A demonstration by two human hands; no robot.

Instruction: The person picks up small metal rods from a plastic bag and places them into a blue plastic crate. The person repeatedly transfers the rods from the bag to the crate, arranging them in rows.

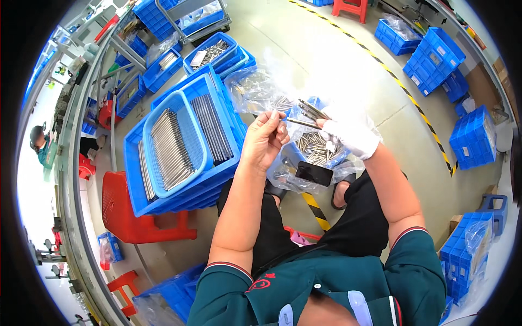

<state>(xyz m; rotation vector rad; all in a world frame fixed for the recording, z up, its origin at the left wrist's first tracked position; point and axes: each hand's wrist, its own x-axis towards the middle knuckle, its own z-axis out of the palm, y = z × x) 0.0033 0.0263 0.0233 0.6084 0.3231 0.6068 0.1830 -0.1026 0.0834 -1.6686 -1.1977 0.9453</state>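
Note:
My bare left hand (263,140) is closed, thumb and fingertips pinching the left end of a thin metal rod (302,123). That rod reaches across to my right hand (352,137), which wears a white glove. Several similar metal rods (311,108) are gripped in the right hand, their ends fanning out up and to the left. Below both hands, many short metal rods (315,146) lie loose in a blue bin lined with clear plastic. A black phone (314,173) rests on the plastic at the bin's near side.
At my left, stacked blue crates (136,174) carry a light-blue basket (205,157) of rods in a row, with longer dark rods (212,127) beside it. A red stool (122,209) stands close by. More blue crates (433,60) line the right side. Another person (43,144) is far left.

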